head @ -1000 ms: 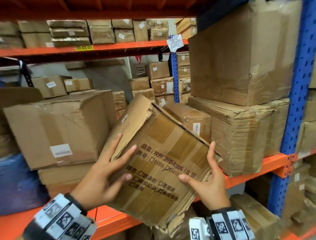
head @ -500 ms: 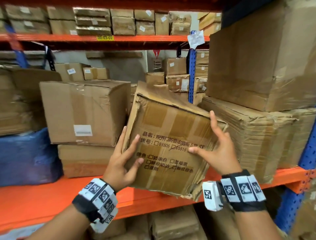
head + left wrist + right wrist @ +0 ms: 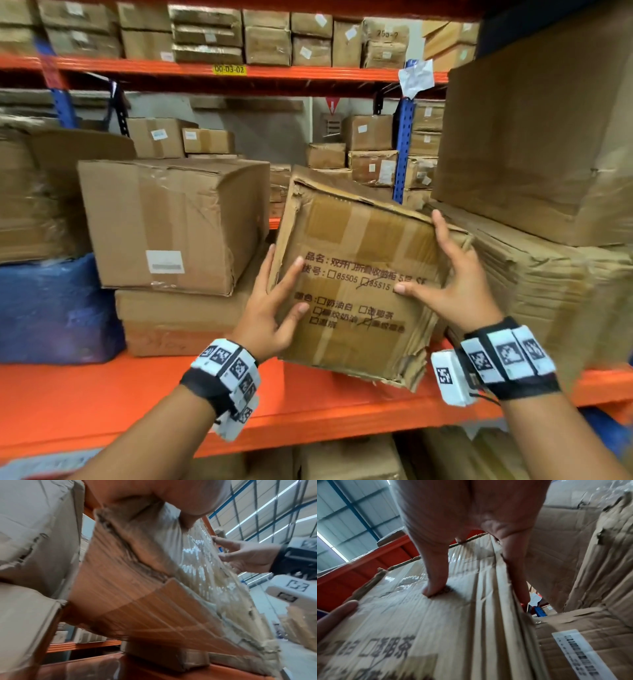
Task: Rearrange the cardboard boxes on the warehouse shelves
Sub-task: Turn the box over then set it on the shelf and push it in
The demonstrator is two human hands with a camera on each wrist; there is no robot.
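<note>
You hold a battered printed box (image 3: 356, 284) between both hands at the front of the orange shelf (image 3: 102, 394), in the gap between the stacked boxes (image 3: 171, 226) on your left and the pile of flattened cardboard (image 3: 548, 291) on your right; its printed face is turned toward you and the whole box is tipped, top edge slanting down to the right, lower right corner torn and lowest, just above the shelf deck; whether that corner touches the deck you cannot tell; the face looks nearly square, so no long axis stands out.

Your left hand (image 3: 270, 315) lies against the box's left edge, fingers spread and nearly straight, thumb and two fingertips on the printed face; your right hand (image 3: 455, 291) clasps the upper right edge, thumb pressed flat on the print and fingers reaching up along the side; so both hands are apart, one at each side, gripping the box.

The left wrist view shows the box's underside and crumpled side seam, with glossy tape catching light, which the head view hides; the right wrist view shows your thumb tip (image 3: 435, 589) denting the taped face and a labelled box (image 3: 583, 655) just beside the held one.
</note>
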